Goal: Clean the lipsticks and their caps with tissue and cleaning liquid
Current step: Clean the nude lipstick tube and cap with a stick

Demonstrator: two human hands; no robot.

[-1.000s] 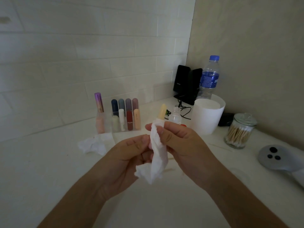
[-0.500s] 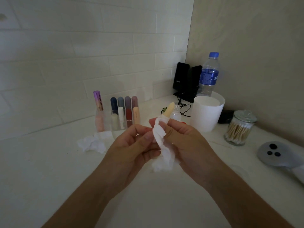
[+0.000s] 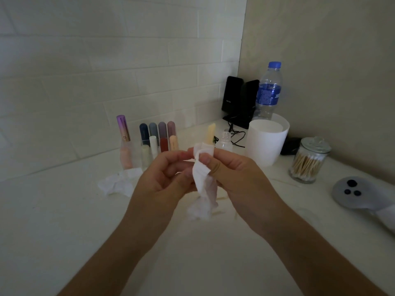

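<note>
My right hand (image 3: 237, 176) grips a pale yellow lipstick (image 3: 210, 133) wrapped in a white tissue (image 3: 203, 184); only the lipstick's upper end sticks out above the tissue. My left hand (image 3: 164, 178) pinches the tissue from the left side, fingers curled against it. The tissue's loose tail hangs down between both hands. Behind them a clear holder (image 3: 149, 152) carries several lipsticks with dark, grey, mauve, white, red and peach bodies, plus a tall purple-capped tube (image 3: 123, 131). A small clear uncapped bottle (image 3: 226, 141) stands just behind my right hand.
A crumpled tissue (image 3: 118, 183) lies left of my hands. A white cup (image 3: 266, 142), water bottle (image 3: 268, 90), black speakers (image 3: 239, 101) with cable, a jar of cotton swabs (image 3: 307, 161) and a grey device (image 3: 352, 193) stand to the right.
My left hand has risen from the tissue's lower part to pinch it near the lipstick. The tissue tail has bunched up shorter, and the lipstick has tilted slightly.
</note>
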